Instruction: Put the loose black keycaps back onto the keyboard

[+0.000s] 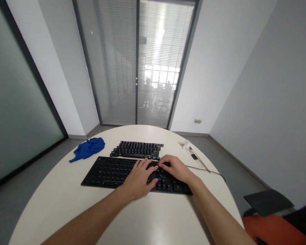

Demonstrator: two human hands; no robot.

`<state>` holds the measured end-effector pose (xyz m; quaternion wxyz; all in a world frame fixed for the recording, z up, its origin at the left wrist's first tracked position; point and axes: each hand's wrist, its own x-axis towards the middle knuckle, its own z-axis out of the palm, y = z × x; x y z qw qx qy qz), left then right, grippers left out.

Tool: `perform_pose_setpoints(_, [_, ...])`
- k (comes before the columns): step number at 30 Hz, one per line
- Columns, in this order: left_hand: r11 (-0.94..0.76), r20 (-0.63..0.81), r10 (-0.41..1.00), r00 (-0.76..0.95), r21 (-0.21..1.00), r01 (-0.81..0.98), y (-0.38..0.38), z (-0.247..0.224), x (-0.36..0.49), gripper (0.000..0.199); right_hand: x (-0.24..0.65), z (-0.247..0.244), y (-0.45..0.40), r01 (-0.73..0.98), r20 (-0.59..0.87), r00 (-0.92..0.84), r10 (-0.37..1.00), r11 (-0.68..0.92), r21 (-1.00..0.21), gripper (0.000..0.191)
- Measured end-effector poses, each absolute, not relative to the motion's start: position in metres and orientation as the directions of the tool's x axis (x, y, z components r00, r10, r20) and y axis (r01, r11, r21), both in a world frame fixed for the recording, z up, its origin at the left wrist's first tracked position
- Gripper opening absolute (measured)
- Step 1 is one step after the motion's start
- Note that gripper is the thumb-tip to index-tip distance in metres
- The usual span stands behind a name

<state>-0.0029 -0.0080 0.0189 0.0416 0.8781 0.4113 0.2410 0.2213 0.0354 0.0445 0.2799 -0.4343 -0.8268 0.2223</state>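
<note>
A black keyboard base (109,172) lies on the white table, its left part without keycaps and its right part with keycaps on. My left hand (141,178) rests over the middle of it, palm down with the fingers spread. Just to its right, my right hand (174,166) is over the upper part of the keyboard, thumb and index finger pinched together at the key area; whatever is between the fingertips is too small to make out. Behind the keyboard, loose black keycaps (137,149) stand in rows.
A crumpled blue cloth (89,149) lies at the left on the round white table (132,217). To the right are a white crumpled item (186,145), a thin stick (201,160), a small black piece (194,156) and a black cable (209,170). An orange chair (272,229) stands at the lower right.
</note>
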Motion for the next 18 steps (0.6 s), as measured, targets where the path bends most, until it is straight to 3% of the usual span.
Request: perform_pose_setpoints(18, [-0.648, 0.372, 0.751, 0.546, 0.253, 0.718, -0.0093, 0.0198, -0.0024, 0.041, 0.2206, 0.0414, 0.0396, 0.602, 0.250, -0.474, 0.844, 0.518, -0.608, 0.013])
